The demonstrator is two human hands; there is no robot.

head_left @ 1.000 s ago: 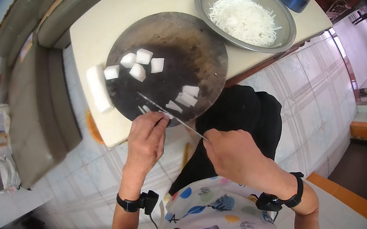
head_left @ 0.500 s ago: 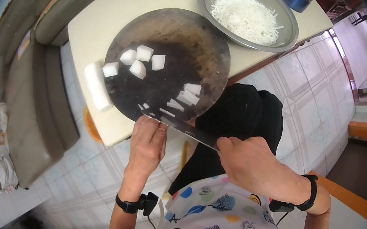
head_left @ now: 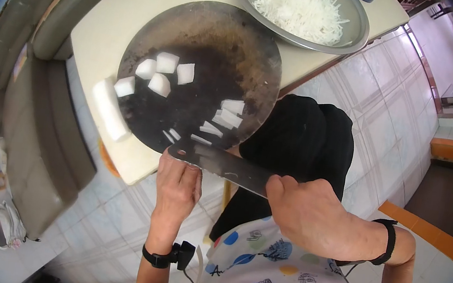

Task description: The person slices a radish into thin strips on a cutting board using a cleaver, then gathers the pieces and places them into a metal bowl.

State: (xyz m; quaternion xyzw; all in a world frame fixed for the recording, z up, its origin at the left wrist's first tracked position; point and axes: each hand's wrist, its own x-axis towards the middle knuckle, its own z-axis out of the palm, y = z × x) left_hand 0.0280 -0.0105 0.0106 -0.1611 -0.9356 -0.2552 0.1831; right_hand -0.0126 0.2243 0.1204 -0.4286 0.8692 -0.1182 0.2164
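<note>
My right hand (head_left: 314, 217) is closed around the handle of a cleaver (head_left: 226, 166), whose wide blade lies across the near edge of a round dark chopping board (head_left: 202, 28). At the blade's far end, my left hand (head_left: 179, 184) has its fingers curled and pressed together against the board's edge; whatever they hold is hidden. Thin white slivers (head_left: 171, 135) lie just beyond the blade. To their right are several flat white slices (head_left: 227, 118). Further back on the board sit several white radish-like chunks (head_left: 159, 84).
A long peeled white radish-like piece (head_left: 110, 109) rests against the board's left side on the cream table (head_left: 103, 31). A metal bowl (head_left: 357, 35) of white shreds (head_left: 300, 10) stands behind the board. A grey sofa (head_left: 36, 132) is at the left. My knees in black trousers (head_left: 301, 146) are beside the table.
The cleaver has tilted and risen slightly, showing more of its flat side. The slivers by its tip show more fully. My left hand stays at the board's edge. The view has shifted a little.
</note>
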